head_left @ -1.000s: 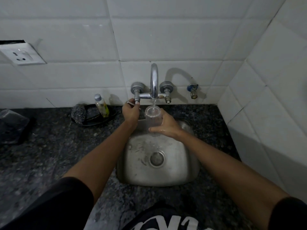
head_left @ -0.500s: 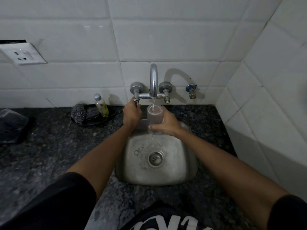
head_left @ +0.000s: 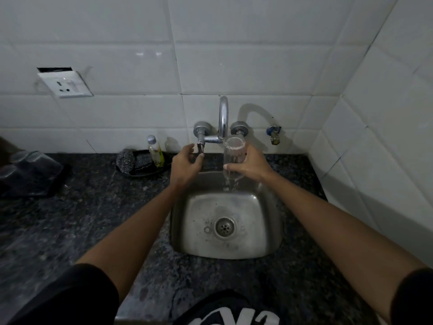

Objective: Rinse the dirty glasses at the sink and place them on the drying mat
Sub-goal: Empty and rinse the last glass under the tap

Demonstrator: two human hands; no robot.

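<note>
Left hand point(head_left: 186, 161) off the tap handle point(head_left: 200, 146) — fingers loosened.

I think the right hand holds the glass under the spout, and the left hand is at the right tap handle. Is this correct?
Not quite. The head view shows the left hand at the left tap handle, not the right one. The rest stands: the right hand holds the glass under the spout, over the sink.

a dark speckled stone counter point(head_left: 70, 231) carried a steel sink point(head_left: 269, 245) set into its far right part. left of the sink, against the far wall, sat a dark tray point(head_left: 143, 172) holding a scrubber point(head_left: 125, 161) and small bottle point(head_left: 155, 152). clear upturned glasses point(head_left: 28, 166) rested on a dark mat point(head_left: 46, 191) at far left.
</note>
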